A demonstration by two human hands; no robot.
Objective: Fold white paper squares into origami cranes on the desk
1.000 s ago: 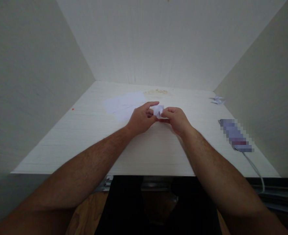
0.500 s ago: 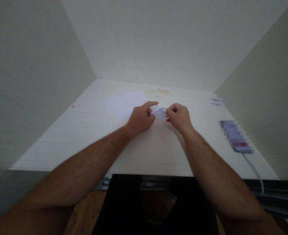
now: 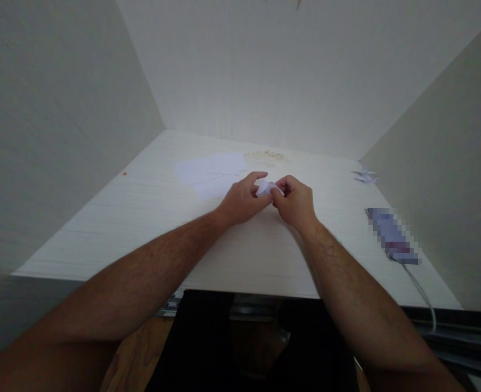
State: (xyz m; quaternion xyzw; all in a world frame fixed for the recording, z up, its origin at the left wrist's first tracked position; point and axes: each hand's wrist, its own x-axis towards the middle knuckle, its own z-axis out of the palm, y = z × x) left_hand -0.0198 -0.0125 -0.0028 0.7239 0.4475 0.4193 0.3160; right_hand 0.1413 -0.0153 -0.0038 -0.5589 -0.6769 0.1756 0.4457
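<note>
A small folded piece of white paper [image 3: 263, 188] sits between both hands, just above the white table [image 3: 142, 218]. My left hand [image 3: 242, 200] pinches its left side with thumb and fingers, the index finger curved over the top. My right hand [image 3: 294, 201] is closed on its right side, fingers curled in. The two hands touch each other around the paper, and most of it is hidden by the fingers.
Loose white sheets [image 3: 211, 170] lie behind my left hand. A stain [image 3: 267, 156] marks the table near the back wall. A small folded paper figure [image 3: 365, 176] rests at the far right. A blurred flat object [image 3: 392, 235] with a cable [image 3: 422, 294] lies at the right edge. Walls enclose three sides.
The hands have come together again after pulling slightly apart half a second ago; the paper, which was spread flatter between them, is now bunched up in the fingertips.
</note>
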